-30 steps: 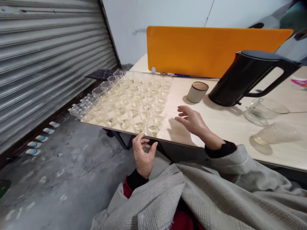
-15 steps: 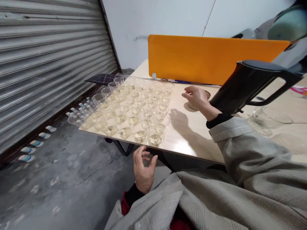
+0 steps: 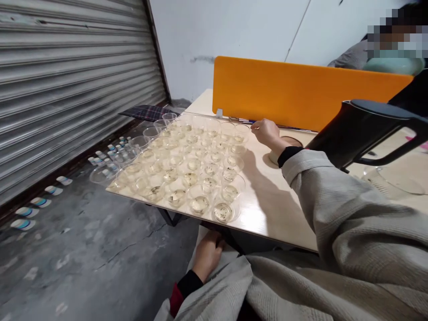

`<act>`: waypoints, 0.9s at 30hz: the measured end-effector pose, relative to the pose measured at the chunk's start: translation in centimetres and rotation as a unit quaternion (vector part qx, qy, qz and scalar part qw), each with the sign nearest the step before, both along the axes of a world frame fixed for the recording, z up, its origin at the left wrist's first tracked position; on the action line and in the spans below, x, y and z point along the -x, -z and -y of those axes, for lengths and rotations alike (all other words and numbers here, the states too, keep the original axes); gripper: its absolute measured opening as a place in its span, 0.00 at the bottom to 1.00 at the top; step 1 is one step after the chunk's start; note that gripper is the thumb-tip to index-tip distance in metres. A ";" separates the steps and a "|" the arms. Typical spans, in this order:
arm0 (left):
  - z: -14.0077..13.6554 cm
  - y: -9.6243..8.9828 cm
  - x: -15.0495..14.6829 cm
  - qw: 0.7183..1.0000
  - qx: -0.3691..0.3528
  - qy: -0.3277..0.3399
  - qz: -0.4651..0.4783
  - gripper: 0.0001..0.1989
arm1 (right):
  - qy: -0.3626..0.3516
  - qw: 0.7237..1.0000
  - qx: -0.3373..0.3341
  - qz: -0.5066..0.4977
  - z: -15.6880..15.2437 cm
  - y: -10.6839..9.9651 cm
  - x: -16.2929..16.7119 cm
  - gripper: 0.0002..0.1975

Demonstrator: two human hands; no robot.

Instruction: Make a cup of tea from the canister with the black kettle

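Several clear plastic cups [image 3: 200, 204], each holding a little yellowish liquid, stand in rows on the left end of the pale wooden table [image 3: 267, 209]. My right hand [image 3: 266, 131] reaches across to the far row, its fingers apart and just beside the far right cup [image 3: 241, 132]; it holds nothing. Behind that wrist stands a beige canister [image 3: 290, 142], mostly hidden. My left hand [image 3: 207, 255] lies low on grey cloth in my lap, beneath the table's front edge, with its fingertips hidden.
A tilted black kettle [image 3: 364, 131] hangs over the table at right, above a glass jug [image 3: 397, 180]. An orange divider [image 3: 301, 91] closes the table's back. Small paper cups [image 3: 31, 209] line the floor by the roller shutter [image 3: 67, 80]. Another person sits behind the divider.
My right hand went from the table's middle past the beige canister to the far cups. My left hand sank from the front edge to my lap. The view shifted closer.
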State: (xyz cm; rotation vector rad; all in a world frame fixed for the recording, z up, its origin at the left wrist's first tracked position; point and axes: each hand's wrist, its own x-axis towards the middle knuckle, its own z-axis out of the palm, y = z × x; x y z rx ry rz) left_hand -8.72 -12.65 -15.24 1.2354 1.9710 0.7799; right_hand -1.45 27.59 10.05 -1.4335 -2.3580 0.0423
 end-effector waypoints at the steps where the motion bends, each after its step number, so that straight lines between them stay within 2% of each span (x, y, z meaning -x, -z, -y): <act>1: 0.0 0.2 0.0 1.000 -0.003 -0.003 0.002 0.10 | -0.003 1.000 -0.002 0.009 -0.4 0.1 0.3 0.19; 7: 0.1 1.5 0.1 0.999 -0.018 -0.014 0.023 0.10 | 0.001 0.997 0.027 0.066 -1.9 0.9 1.4 0.19; 16: 0.3 1.9 0.3 0.997 -0.037 -0.041 0.055 0.13 | -0.029 0.996 0.009 0.088 -3.4 1.8 1.7 0.20; 22: 0.5 2.5 0.4 0.997 -0.042 -0.045 0.053 0.14 | -0.023 0.994 -0.007 0.104 -3.6 2.0 1.8 0.20; 27: 0.5 2.1 0.5 0.997 -0.035 -0.041 0.051 0.14 | -0.015 0.996 0.013 0.092 -3.0 1.7 1.7 0.21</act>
